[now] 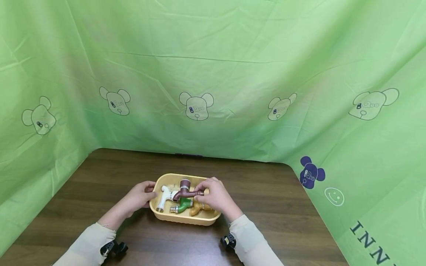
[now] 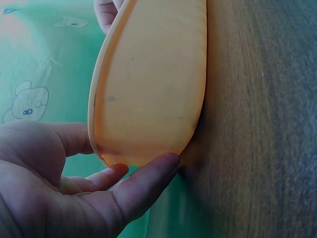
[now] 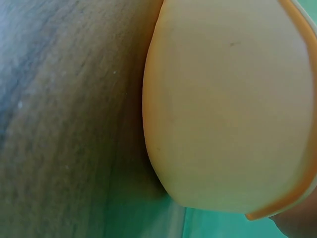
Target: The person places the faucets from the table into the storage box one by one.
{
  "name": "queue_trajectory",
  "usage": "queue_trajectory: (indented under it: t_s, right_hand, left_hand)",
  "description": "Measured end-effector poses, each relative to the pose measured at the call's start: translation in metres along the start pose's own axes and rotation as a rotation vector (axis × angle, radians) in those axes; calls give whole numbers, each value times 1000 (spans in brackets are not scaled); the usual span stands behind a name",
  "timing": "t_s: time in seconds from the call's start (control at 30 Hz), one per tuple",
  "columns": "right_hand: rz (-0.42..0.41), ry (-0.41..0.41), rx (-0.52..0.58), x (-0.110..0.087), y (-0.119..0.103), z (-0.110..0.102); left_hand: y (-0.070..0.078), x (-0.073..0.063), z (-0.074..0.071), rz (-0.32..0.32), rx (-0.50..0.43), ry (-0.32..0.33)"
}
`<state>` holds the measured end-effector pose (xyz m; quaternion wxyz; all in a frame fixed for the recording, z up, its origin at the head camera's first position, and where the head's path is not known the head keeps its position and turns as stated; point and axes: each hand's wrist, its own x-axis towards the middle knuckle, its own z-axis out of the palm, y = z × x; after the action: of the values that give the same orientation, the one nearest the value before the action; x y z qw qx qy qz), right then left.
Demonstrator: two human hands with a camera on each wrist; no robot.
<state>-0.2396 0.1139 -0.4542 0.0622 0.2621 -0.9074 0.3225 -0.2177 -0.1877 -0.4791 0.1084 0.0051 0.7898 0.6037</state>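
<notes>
A pale yellow plastic basin (image 1: pixel 186 219) stands on the table with several toy-like taps lying inside. My left hand (image 1: pixel 141 196) grips the basin's left end; in the left wrist view its fingers (image 2: pixel 143 186) curl against the end wall. Over the basin's right side, my right hand (image 1: pixel 214 194) pinches the narrow end of a maroon tap (image 1: pixel 184 193) between thumb and fingers. That tap lies across the others. To its left is a white tap (image 1: pixel 164 199), with a green tap (image 1: pixel 183 205) below it and an orange-yellow tap (image 1: pixel 197 208) partly hidden by my right hand.
The dark wood table (image 1: pixel 266 207) extends around the basin on all sides. A green curtain (image 1: pixel 213 66) printed with bear heads hangs behind and along both sides. A black wrist device (image 1: pixel 114 248) sits by my left sleeve, another (image 1: pixel 228 242) by my right.
</notes>
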Motion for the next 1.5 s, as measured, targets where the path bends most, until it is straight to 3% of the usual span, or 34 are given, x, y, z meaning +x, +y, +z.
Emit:
queue_trajectory:
  t_s: [1.5]
  right_hand:
    - [10, -15, -24, -1, 1, 7]
  left_hand:
    - [4, 0, 0, -11, 19, -3]
